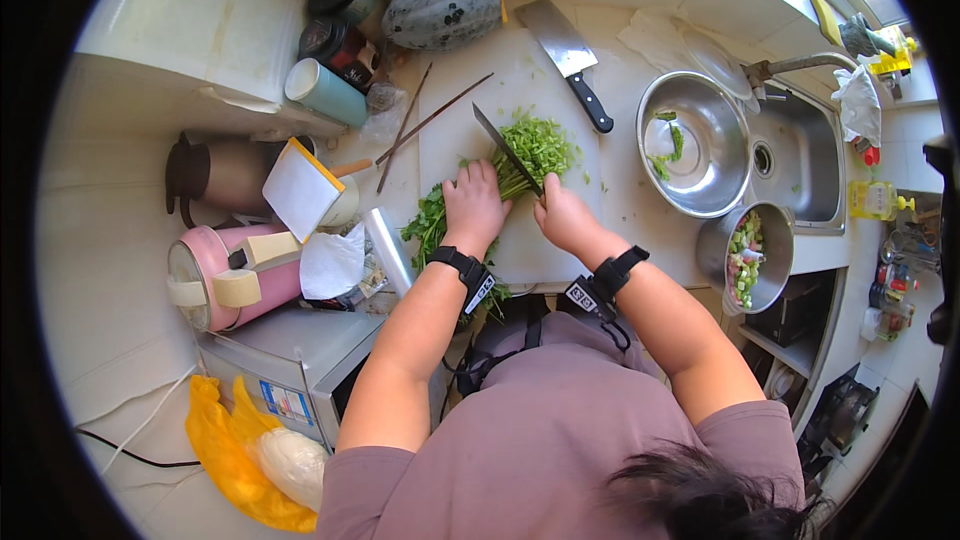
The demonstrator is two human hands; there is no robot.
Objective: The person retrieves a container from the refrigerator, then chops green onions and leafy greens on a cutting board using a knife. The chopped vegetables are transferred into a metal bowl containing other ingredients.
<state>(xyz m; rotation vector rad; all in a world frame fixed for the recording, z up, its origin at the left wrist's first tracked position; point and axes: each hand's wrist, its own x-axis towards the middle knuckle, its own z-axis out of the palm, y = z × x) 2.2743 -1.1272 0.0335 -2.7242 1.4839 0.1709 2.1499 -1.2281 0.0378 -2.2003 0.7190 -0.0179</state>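
Note:
My right hand [562,211] is closed on the handle of a kitchen knife [504,148], whose blade stands over a bunch of leafy green stalks. My left hand [475,202] presses the stalks down, just left of the blade. The leafy end [427,223] of the bunch spreads to the left and hangs below my left wrist. Chopped green stalks [541,144] are heaped beyond and to the right of the blade. All this lies on a white cutting board [465,101]. A cleaver [561,41] with a black handle rests at the board's upper right.
Right of the board stand a steel bowl [694,180] with a few greens and a steel pot [780,240] of chopped vegetables, beside the sink [806,157]. Two thin sticks [435,118], a winter melon [444,7], a teal cup [337,97] and a plastic wrap roll [388,251] lie left and behind.

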